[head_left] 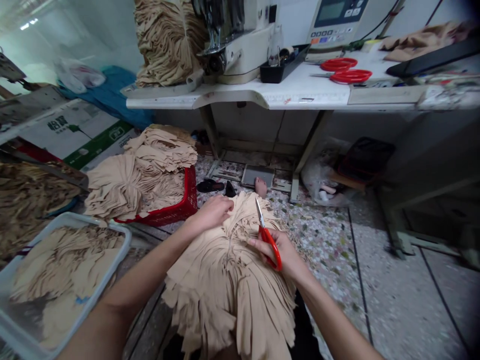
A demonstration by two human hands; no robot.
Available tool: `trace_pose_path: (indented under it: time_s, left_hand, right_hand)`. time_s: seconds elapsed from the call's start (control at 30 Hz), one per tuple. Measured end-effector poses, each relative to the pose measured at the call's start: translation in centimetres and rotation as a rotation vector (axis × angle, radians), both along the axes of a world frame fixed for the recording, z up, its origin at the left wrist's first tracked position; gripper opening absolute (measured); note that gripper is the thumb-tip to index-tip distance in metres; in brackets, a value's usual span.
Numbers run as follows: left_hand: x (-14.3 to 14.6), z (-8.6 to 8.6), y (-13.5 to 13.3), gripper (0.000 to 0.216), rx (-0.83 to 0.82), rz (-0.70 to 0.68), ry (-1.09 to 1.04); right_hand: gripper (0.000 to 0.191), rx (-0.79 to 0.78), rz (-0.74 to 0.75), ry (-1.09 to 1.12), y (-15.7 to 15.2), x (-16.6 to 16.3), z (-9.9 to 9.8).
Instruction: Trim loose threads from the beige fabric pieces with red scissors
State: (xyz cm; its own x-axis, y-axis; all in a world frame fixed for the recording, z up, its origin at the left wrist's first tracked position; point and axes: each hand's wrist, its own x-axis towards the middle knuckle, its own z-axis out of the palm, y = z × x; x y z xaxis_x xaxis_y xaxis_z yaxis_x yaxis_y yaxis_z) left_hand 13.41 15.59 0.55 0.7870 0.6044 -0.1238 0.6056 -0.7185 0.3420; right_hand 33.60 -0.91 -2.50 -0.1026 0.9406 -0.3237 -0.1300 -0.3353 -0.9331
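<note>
A large bundle of beige fabric pieces (225,280) lies fanned out over my lap, gathered towards its middle. My left hand (215,212) is at the bundle's far left edge, its fingers curled closed on the fabric. On the right side, my right hand (275,250) holds scissors with red handles (270,245). Their blades point up and away from me, over the far part of the bundle, and look nearly closed. The fingertips of that hand also touch the cloth.
A sewing machine (243,50) stands on a white table (300,95) ahead, with more red-handled scissors (350,76) and a black tray (277,70). To my left are a red basket (189,195) of beige fabric and a clear plastic bin (125,235). A foot pedal (249,176) is under the table.
</note>
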Motion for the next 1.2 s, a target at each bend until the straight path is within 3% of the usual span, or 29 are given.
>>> trace_pose_path:
  time_s: [0.1, 0.2, 0.43, 0.57, 0.7, 0.87, 1.0, 1.2]
  left_hand:
    - [-0.7, -0.7, 0.0, 0.004, 0.006, 0.036, 0.001]
    - [-2.0, 0.1, -0.5, 0.002, -0.072, 0.112, -0.155]
    - [-2.7, 2.4, -2.3, 0.019, -0.597, 0.137, -0.299]
    - [-3.2, 2.1, -2.3, 0.030, -0.659, 0.155, -0.362]
    - [-4.4, 2.2, -2.0, 0.033, -0.731, 0.242, -0.422]
    - [-3.5, 3.7, -2.1, 0.035, -0.845, 0.190, -0.410]
    - [-0.9, 4.4, -2.2, 0.030, -0.774, 0.109, -0.547]
    - [-0.4, 4.4, -2.4, 0.033, -0.887, 0.287, -0.600]
  right_hand:
    - [0.053, -0.021, -0.007, -0.006, -0.1, 0.7, -0.4]
    - [0.053, -0.039, -0.051, 0.007, 0.7, 1.3, -0.6]
    - [0.053, 0.057, -0.070, 0.051, 5.6, -2.0, -0.8]
    - [0.056, 0.094, -0.128, 0.179, 7.8, -4.1, 0.2]
    - [0.051, 0.180, -0.284, 0.189, 8.9, -3.3, 2.2]
    - [0.044, 0.288, -0.299, 0.178, 9.0, -1.3, 4.4]
    - [0.042, 0.313, -0.256, 0.121, 8.2, -0.9, 5.1]
    - [0.041, 0.267, -0.306, 0.041, 5.8, 0.7, 4.7]
